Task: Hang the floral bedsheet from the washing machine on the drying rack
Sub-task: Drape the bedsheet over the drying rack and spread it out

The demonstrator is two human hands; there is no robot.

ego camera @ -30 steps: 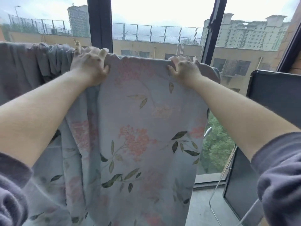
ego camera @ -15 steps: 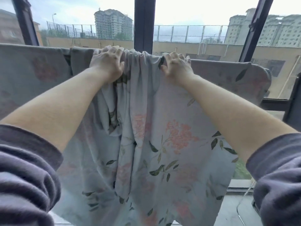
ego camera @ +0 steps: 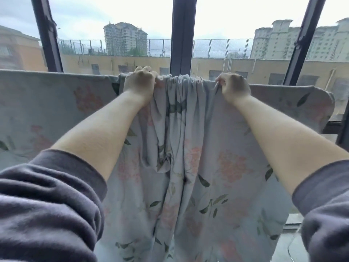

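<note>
The fingers [ego camera: 145, 69] of the left hand [ego camera: 140, 83] are curled over the top fold of the pale blue-grey cotton bedsheet printed with pink flowers and green leaves [ego camera: 188, 167], gripping it. The fingers [ego camera: 220, 81] of the right hand [ego camera: 234, 87] pinch the same fold a little way along. Between the two hands the cloth is crowded into tight gathers, while to either side it lies flat along the top edge. The drying rack is hidden beneath the bedsheet, so I can only suppose the fold rides on its top rail. Behind stands the dark metal window frame [ego camera: 182, 35].

The main risk is in spreading. If one hand pulls harder than the other, the bedsheet could drag sideways along the top edge and slip off its right corner. If the gathers are left crowded, the layers would dry slowly.
</note>
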